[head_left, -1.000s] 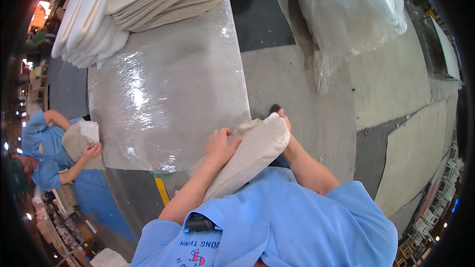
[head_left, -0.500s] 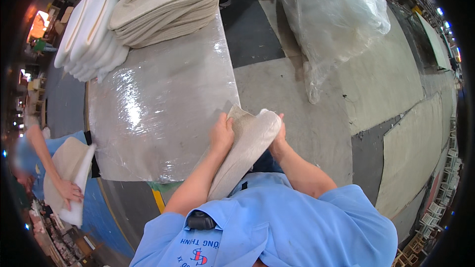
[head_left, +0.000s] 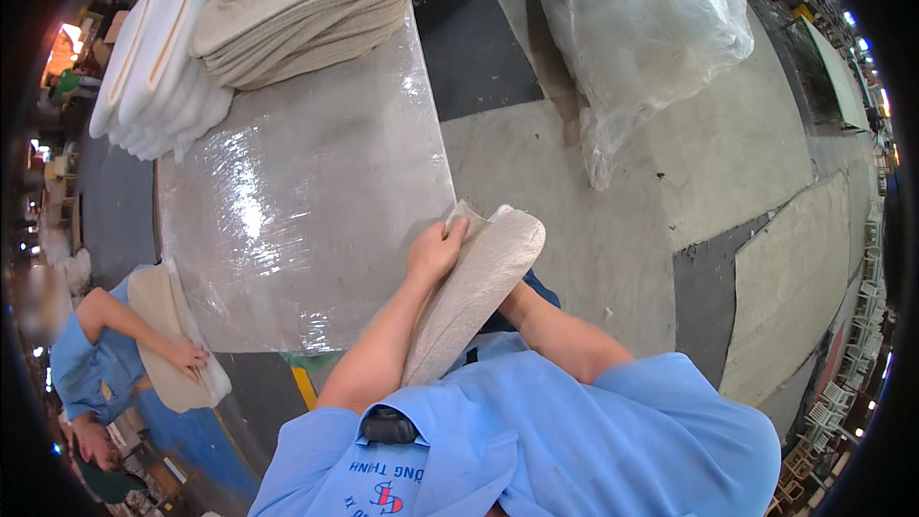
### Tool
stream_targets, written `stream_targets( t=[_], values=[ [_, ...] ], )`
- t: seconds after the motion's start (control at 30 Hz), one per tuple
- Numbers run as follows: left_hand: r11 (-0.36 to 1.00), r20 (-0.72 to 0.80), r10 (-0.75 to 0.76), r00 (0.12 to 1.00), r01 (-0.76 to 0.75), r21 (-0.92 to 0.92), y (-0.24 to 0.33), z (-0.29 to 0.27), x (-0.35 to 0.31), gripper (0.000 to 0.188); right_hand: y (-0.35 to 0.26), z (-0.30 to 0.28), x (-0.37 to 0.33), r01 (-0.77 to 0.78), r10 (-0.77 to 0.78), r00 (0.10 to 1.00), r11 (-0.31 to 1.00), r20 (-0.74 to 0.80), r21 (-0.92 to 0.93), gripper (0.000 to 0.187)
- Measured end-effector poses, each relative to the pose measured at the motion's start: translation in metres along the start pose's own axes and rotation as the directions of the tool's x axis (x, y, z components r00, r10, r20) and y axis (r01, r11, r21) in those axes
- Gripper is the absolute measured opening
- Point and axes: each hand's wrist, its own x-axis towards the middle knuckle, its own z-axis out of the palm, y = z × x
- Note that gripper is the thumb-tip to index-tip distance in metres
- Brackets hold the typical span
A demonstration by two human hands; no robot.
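A beige fabric cushion cover (head_left: 483, 273) lies slantwise against my front, rounded at its far end, with a sliver of white padding showing at the tip. My left hand (head_left: 438, 249) is closed on the cover's open edge, thumb on top. From the right my other forearm passes behind the cushion cover; my right hand's fingers are hidden there, and only the wrist (head_left: 520, 304) shows.
A plastic-wrapped table (head_left: 316, 201) stands ahead to the left. It carries stacked beige covers (head_left: 306, 14) and white foam pads (head_left: 163, 67). A large clear plastic bag (head_left: 651, 38) sits beyond, right. At the left, a co-worker (head_left: 96, 345) handles another beige-and-white cushion (head_left: 172, 335).
My right hand has slid from the cushion's right side to behind it. The cushion's broad face has turned more upward. The co-worker has shifted right with their cushion.
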Motion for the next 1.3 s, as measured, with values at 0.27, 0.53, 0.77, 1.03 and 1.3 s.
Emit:
stream_targets(
  t=[0.27,0.53,0.77,1.03,1.3],
  values=[
    [0.995,-0.142,0.075,0.987,-0.066,0.07,-0.006,0.018,-0.002,0.046,0.012,0.016,0.012,-0.067,0.043,0.977,0.991,-0.21,-0.113,0.041],
    [0.981,-0.391,0.18,0.903,-0.135,0.14,-0.023,0.02,0.017,0.039,-0.021,0.019,0.019,-0.046,0.003,0.97,0.984,-0.244,-0.17,0.039],
    [0.981,-0.297,0.148,0.943,-0.102,0.164,-0.017,0.015,0.017,0.038,-0.019,0.032,0.036,-0.022,-0.04,0.953,0.979,-0.301,-0.2,0.038],
    [0.977,-0.062,0.191,0.98,-0.183,0.107,0.016,0.016,0.027,0.039,-0.024,0.025,0.033,-0.064,-0.028,0.924,0.972,-0.381,-0.227,0.036],
    [0.966,-0.289,0.257,0.922,-0.246,0.075,0.008,0.025,0.032,0.033,-0.017,0.03,0.034,-0.102,-0.014,0.92,0.956,-0.391,-0.274,0.035]
  ],
)
